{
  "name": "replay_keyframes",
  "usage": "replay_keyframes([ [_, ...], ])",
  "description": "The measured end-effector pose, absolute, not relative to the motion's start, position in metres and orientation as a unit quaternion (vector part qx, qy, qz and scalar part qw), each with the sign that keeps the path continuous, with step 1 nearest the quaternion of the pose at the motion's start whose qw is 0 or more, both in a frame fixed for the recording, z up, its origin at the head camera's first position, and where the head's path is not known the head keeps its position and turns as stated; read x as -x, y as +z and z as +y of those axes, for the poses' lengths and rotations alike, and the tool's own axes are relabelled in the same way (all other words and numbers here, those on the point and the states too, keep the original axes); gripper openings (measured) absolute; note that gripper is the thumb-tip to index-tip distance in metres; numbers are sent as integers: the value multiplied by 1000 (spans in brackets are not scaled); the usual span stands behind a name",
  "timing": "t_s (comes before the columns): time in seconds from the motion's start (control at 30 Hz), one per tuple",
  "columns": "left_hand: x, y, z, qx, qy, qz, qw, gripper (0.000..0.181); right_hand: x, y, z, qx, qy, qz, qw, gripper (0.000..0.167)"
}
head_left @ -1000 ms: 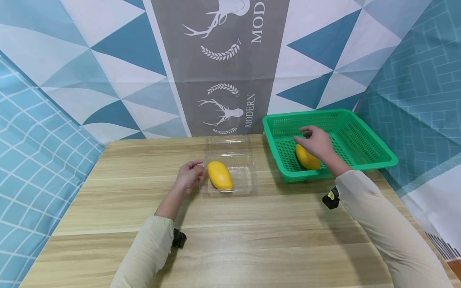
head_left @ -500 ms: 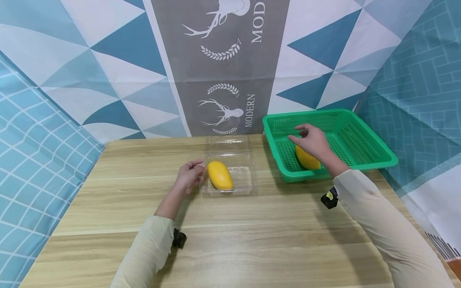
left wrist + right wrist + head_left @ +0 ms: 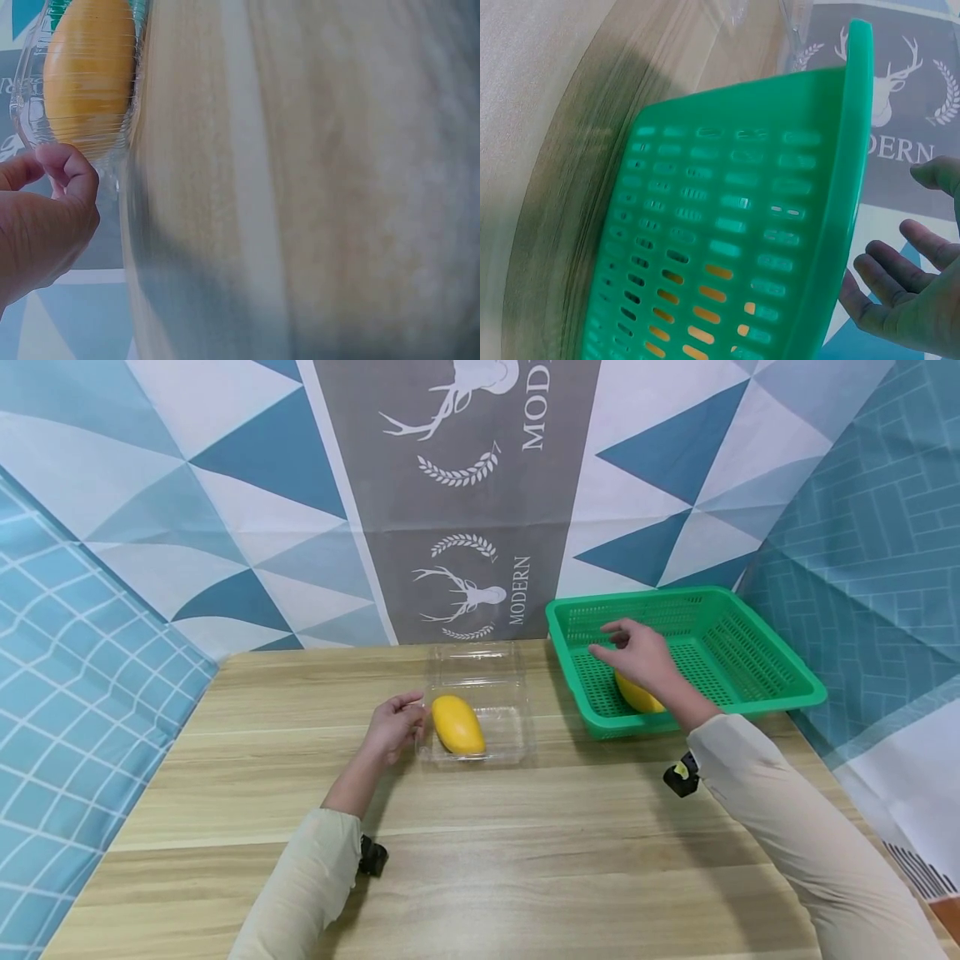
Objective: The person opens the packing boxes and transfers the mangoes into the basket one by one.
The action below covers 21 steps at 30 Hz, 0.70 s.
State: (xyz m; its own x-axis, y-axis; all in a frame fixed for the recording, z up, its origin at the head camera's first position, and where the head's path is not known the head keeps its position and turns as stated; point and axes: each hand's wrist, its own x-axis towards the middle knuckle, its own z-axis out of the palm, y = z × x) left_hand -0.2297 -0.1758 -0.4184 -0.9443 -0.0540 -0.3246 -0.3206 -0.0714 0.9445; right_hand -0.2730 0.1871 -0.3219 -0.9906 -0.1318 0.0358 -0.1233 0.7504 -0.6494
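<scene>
The clear rectangular plastic box [image 3: 507,728] looks thin and glossy, with ribbed walls. The yellow oval fruit [image 3: 458,727] in it is smooth, slightly shiny. The green rectangular plastic basket [image 3: 757,647] is smooth; the brown wood-grain tabletop [image 3: 525,860] has soft shine.

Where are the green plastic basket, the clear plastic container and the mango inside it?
Green plastic basket [image 3: 776,645]: head view, right rim.
Clear plastic container [image 3: 507,732]: head view, bare floor, right half.
Mango [image 3: 458,725]: head view, middle of its upper surface.
</scene>
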Motion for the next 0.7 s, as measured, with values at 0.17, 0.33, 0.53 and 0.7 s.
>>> replay_keyframes([
  [0.17, 229, -418, -176, 137, 720, 674, 93, 47, 272, -321, 183, 74, -346, 935, 7, 53],
  [0.33, 229, -418, -176, 138, 720, 673, 95, 46, 270, -320, 180, 78, -349, 934, 8, 52],
  [0.53, 230, -418, -176, 143, 718, 675, 92, 45, 268, -318, 173, 80, -352, 933, 7, 51],
  [0.7, 230, -417, -176, 143, 715, 678, 95, 46, 267, -318, 167, 84, -352, 932, 8, 49],
])
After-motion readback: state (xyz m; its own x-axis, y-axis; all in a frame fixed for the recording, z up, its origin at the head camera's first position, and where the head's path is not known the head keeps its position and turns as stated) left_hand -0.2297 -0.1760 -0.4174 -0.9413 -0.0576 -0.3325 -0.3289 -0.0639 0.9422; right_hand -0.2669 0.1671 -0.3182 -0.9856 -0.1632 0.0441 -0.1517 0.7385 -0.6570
